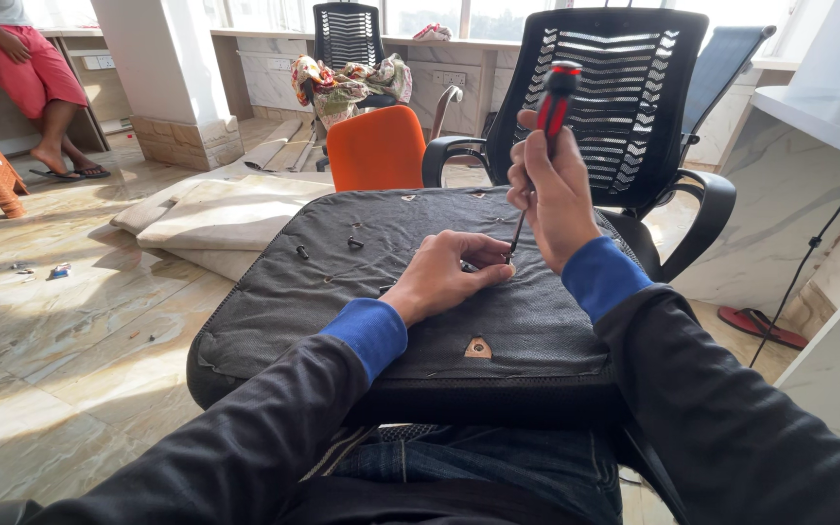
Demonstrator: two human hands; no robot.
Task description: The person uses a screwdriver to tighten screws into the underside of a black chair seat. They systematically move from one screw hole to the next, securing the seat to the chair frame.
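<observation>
Under the right hand [551, 190], a screwdriver [544, 136] stands upright.

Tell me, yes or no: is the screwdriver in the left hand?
No, the right hand grips the red-and-black screwdriver.

The right hand [554, 199] grips a red-and-black screwdriver [543, 136] upright over the seat cushion [342, 292]. The left hand [449, 277] rests on that cushion, fingertips beside the tip.

- One view only, worn on the head, looking down and forward over both forearms.
- Close to the grip: right hand [554, 199] around a screwdriver [548, 126], left hand [444, 275] just below its tip.
- Under the grip, a seat cushion [342, 292] across the lap.
- Beyond the grip, an office chair [624, 97], floor and windows.
</observation>
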